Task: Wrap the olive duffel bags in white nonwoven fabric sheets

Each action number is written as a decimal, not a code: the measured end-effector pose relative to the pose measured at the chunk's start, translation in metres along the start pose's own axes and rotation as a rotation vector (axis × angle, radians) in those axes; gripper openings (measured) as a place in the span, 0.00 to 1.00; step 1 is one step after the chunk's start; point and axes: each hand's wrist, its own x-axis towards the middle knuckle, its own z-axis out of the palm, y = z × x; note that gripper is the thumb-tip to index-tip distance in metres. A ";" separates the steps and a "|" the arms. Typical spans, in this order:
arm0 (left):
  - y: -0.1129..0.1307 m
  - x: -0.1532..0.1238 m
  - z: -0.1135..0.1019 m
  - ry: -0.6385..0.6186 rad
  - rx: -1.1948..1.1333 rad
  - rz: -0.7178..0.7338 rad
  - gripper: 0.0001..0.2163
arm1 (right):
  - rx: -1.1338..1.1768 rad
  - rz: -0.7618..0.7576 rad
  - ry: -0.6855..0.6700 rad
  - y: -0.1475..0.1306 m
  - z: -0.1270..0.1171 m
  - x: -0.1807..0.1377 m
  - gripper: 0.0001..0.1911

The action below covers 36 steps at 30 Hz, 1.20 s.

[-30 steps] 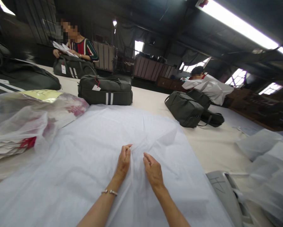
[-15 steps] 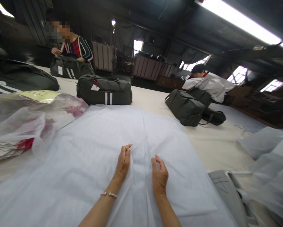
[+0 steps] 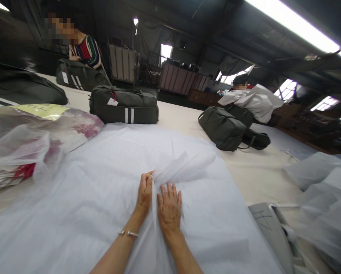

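A stack of thin white translucent sheets (image 3: pixel 107 160) spreads over the table in front of me. My left hand (image 3: pixel 144 192), with a silver bracelet on its wrist, is closed in a pinch on the edge of a thin sheet, which rises in a fold beside it. Just to the right, my right hand (image 3: pixel 169 207) lies flat with fingers spread, palm down against the sheets. Beyond my fingertips, a loose flap (image 3: pixel 187 165) of the lifted sheet is crumpled up to the right.
Dark green duffel bags (image 3: pixel 124 108) with white stripes stand along the far side; more green bags (image 3: pixel 223 127) sit right. A clear plastic bag (image 3: pixel 81 121) with tags lies left. A grey plastic crate (image 3: pixel 261 217) stands right. Two co-workers are behind the table, one in a striped sweater (image 3: pixel 87 51).
My right hand has gone from a pinch to flat on the sheets and moved left, beside my left hand. The sheet's flap has folded up to the right.
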 end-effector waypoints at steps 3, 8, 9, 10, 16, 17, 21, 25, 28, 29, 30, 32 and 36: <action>0.001 0.000 0.000 0.006 -0.014 -0.011 0.13 | -0.070 0.027 0.016 -0.002 -0.001 0.001 0.26; -0.001 0.002 0.001 0.014 -0.032 -0.015 0.14 | -0.119 0.022 -0.089 0.000 -0.026 0.009 0.23; -0.001 0.002 0.001 0.015 -0.033 -0.016 0.14 | -0.122 0.018 -0.090 0.003 -0.031 0.011 0.21; -0.001 0.003 0.001 0.017 -0.034 -0.016 0.14 | -0.120 0.002 -0.072 0.006 -0.035 0.012 0.19; 0.003 0.000 -0.001 0.034 -0.015 0.001 0.14 | -0.078 -0.172 -0.034 0.024 -0.022 0.008 0.26; 0.005 -0.001 -0.002 0.047 -0.009 0.008 0.14 | -0.074 -0.162 -0.046 0.025 -0.018 0.007 0.27; 0.019 -0.002 0.000 0.125 0.039 0.061 0.15 | -0.063 -0.131 -0.043 0.026 -0.009 0.007 0.29; 0.040 0.004 0.014 0.175 0.156 0.170 0.14 | -0.079 -0.137 -0.039 0.025 -0.012 0.008 0.27; 0.044 0.009 0.029 0.123 0.315 0.261 0.14 | -0.079 -0.150 -0.047 0.027 -0.012 0.007 0.27; 0.041 0.009 0.032 0.075 0.387 0.284 0.14 | -0.077 -0.161 -0.052 0.028 -0.012 0.007 0.27; 0.036 0.009 0.035 0.015 0.468 0.300 0.14 | -0.078 -0.178 -0.055 0.029 -0.011 0.007 0.28; 0.024 0.005 0.037 -0.127 0.639 0.320 0.14 | -0.087 -0.216 -0.052 0.032 -0.007 0.008 0.30; 0.008 -0.002 0.030 -0.362 0.947 0.343 0.16 | -0.095 -0.235 -0.040 0.039 0.004 0.009 0.32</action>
